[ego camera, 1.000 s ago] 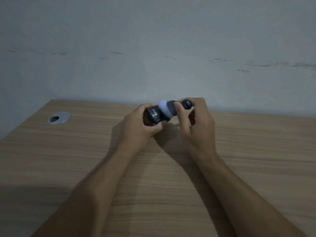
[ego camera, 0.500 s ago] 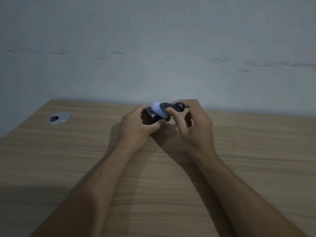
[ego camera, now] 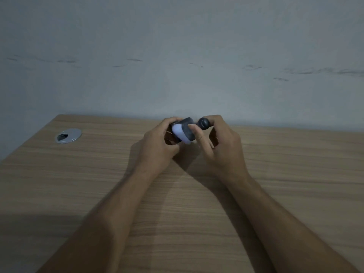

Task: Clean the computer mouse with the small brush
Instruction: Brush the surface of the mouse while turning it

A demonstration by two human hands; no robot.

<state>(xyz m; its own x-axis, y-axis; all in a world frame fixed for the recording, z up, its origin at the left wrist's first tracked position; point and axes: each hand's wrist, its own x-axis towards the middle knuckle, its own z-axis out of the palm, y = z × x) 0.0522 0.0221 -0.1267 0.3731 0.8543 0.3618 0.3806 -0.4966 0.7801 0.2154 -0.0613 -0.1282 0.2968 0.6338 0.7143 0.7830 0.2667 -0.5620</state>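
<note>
Above the far middle of the wooden desk (ego camera: 98, 184), my left hand (ego camera: 157, 142) is closed around a small black computer mouse (ego camera: 171, 137), which is mostly hidden behind the fingers and the brush. My right hand (ego camera: 218, 146) grips a small brush (ego camera: 187, 131) with a dark grey body, a round knob handle and pale white bristles. The bristles press against the mouse's right side. The forefinger of my right hand lies along the brush body.
A silver cable grommet (ego camera: 68, 135) sits in the desk's far left corner. A grey wall (ego camera: 177, 56) rises directly behind the desk's far edge. The desk's left edge slants toward the near left.
The brush has swept leftward across the mouse, and the bristles now cover most of it. The printed face of the mouse seen earlier is now hidden. Both hands stay in the same spot.
</note>
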